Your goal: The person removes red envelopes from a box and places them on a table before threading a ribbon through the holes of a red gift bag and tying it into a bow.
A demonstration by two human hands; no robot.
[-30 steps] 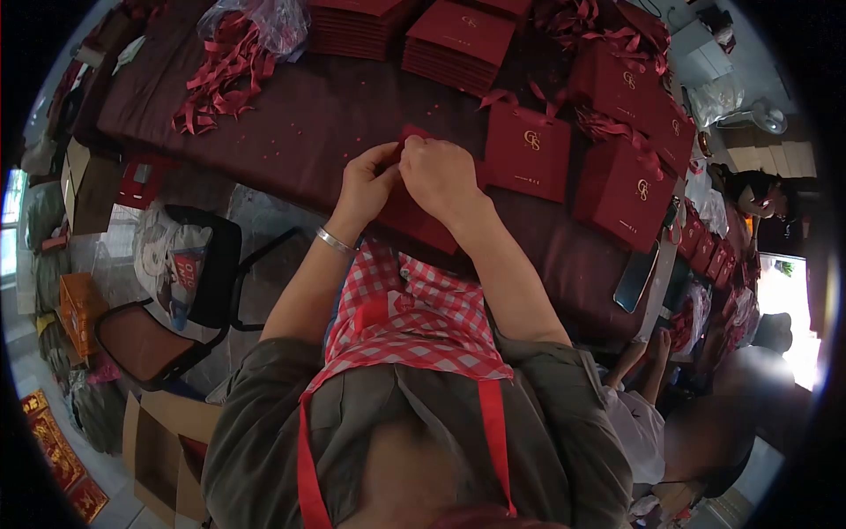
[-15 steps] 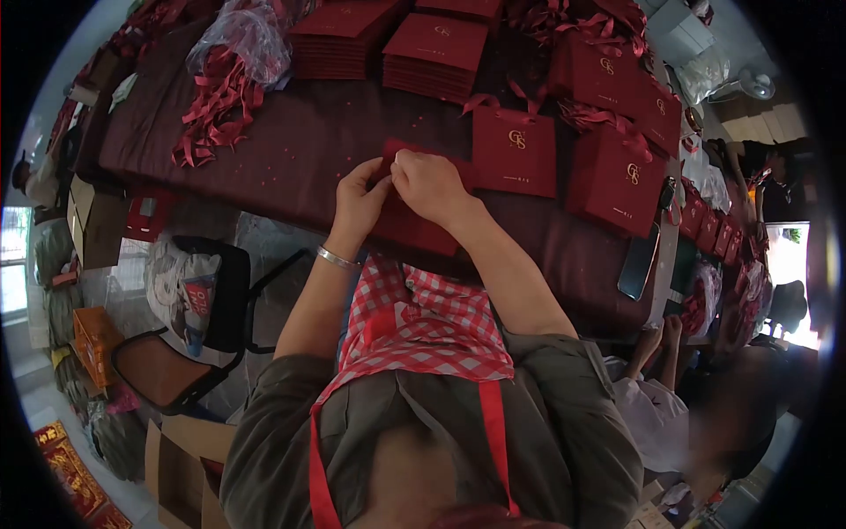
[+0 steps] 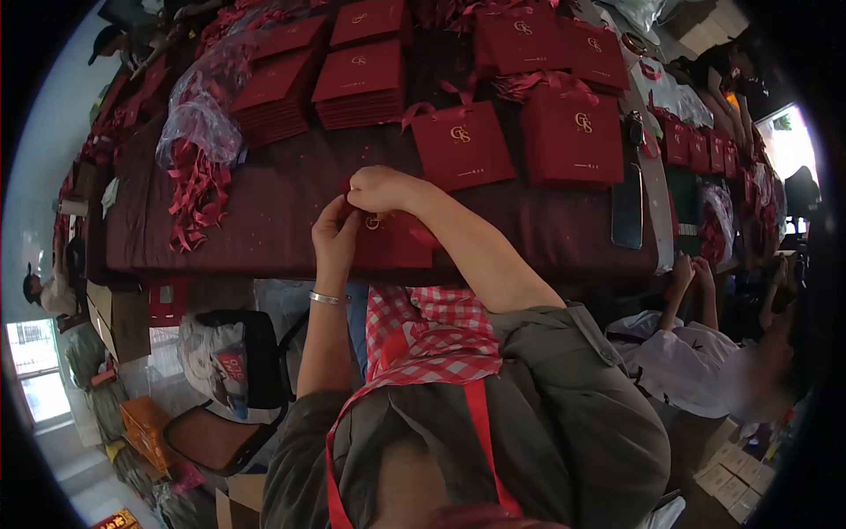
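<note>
- Gift bag (image 3: 397, 251), dark red with a gold emblem, is lying near the front edge of the cloth-covered table (image 3: 264, 238), directly under the hands.
- Left hand (image 3: 335, 236) is closing narrowly, thumb and fingers pinching the bag's upper edge.
- Right hand (image 3: 383, 188) is curling tightly over that same edge, touching the left; its fingers are hiding the pinched spot, so whether a ribbon end is caught there is hard to tell.
- Ribbon-handled bag (image 3: 460, 154) is resting just beyond the right forearm; ribbon bundle (image 3: 198, 198) is spilling from plastic well off to the left.
- Uneven pulling by the two hands could be creasing or tearing the paper edge.
- Loosening either pinch could be letting the gripped edge slip.
- Lying so near the table's front, the bag could be sliding off if the forearms are dragging it.
</note>
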